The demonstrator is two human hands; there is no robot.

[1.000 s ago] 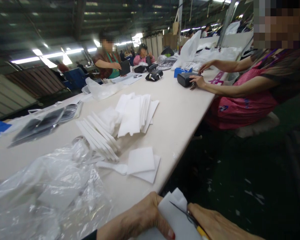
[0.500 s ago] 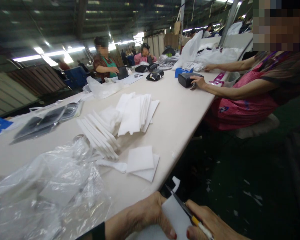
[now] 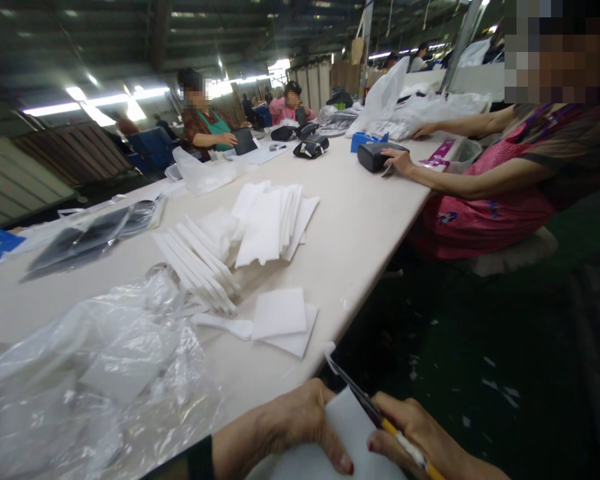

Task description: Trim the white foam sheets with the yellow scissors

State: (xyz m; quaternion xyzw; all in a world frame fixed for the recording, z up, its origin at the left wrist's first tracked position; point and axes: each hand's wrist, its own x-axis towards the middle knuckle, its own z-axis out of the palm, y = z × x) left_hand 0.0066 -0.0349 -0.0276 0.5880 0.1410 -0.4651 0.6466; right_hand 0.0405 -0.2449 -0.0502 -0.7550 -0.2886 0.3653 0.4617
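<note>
My left hand [image 3: 303, 417] is closed on a white foam sheet [image 3: 349, 421], its thumb pressed on the upper face near the table's front edge. In my right hand [image 3: 423, 433] is a pair of scissors [image 3: 363, 397] with yellow and white on the handle. The dark blades lie along the right edge of the foam, pointing up and left. A small white scrap [image 3: 329, 349] shows at the blade tips. Beyond my hands, two cut white foam pieces [image 3: 280, 313] overlap on the table, with a narrow white strip [image 3: 225, 325] beside them.
Stacked white foam sheets [image 3: 263, 223] lie mid-table [image 3: 350, 220]. A crumpled clear plastic bag [image 3: 105, 373] covers the near left. To the right, a seated co-worker in a pink apron [image 3: 485, 220] touches a black case [image 3: 377, 157]. White scraps [image 3: 500, 390] litter the dark floor.
The scissors have shifted slightly up and left along the foam's edge. The curled scrap that hung beyond the blades now appears smaller, at their tips. My left hand keeps its grip on the foam.
</note>
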